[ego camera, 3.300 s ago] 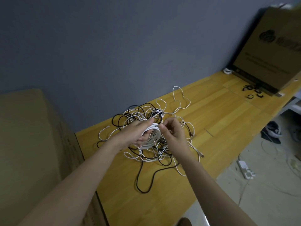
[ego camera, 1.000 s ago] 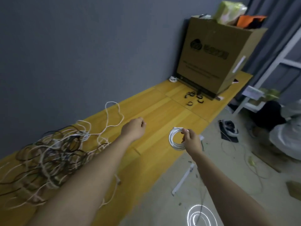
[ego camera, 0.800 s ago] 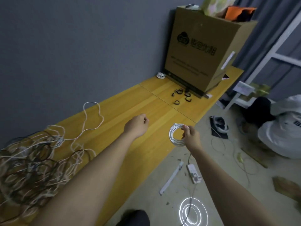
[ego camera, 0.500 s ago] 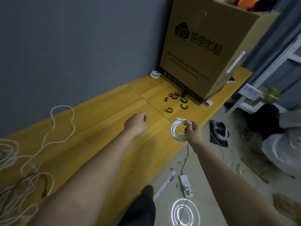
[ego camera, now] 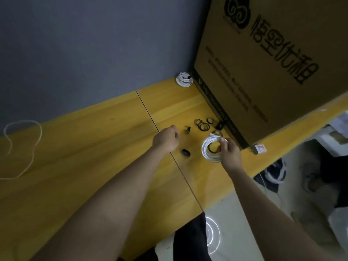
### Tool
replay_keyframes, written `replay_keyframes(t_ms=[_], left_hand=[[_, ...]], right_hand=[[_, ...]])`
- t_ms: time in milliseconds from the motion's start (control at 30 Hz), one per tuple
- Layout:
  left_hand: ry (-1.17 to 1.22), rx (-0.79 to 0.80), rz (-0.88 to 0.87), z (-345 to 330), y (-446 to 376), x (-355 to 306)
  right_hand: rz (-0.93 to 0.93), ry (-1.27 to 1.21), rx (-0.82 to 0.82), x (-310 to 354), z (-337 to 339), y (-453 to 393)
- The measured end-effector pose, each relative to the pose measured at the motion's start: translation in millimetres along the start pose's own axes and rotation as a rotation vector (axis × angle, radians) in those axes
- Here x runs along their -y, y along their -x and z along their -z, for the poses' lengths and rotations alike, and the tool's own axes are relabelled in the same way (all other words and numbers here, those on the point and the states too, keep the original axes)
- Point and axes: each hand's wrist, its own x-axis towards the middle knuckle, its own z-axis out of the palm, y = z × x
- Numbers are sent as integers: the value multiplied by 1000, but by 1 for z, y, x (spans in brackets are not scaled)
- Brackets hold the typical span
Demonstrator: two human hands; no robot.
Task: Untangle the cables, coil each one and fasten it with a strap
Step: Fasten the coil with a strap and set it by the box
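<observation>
My right hand (ego camera: 228,153) pinches a coiled white cable (ego camera: 208,150) just above the yellow wooden table (ego camera: 94,157). My left hand (ego camera: 165,139) hovers over the table with fingers curled and nothing in it, close to several black straps (ego camera: 202,126). One strap (ego camera: 186,153) lies just below my left hand, another (ego camera: 187,129) just to its right. A finished white coil (ego camera: 184,79) lies by the wall at the box's corner. A loose white cable loop (ego camera: 22,147) trails in from the left edge.
A large printed cardboard box (ego camera: 263,68) stands on the table's far right end against the grey wall. A small white-and-grey item (ego camera: 259,149) sits at the table edge. Shoes (ego camera: 275,175) and a white coil (ego camera: 211,234) lie on the floor.
I have left the tangled pile and moved right along the table. My right hand carried the white coil over to the straps, and my left hand reached in beside them.
</observation>
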Motion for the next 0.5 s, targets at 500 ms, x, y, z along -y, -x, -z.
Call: replay_keyframes(t_ms=[500], left_hand=[[12, -15, 334, -71, -115, -32]], right_hand=[[292, 214, 440, -12, -13, -128]])
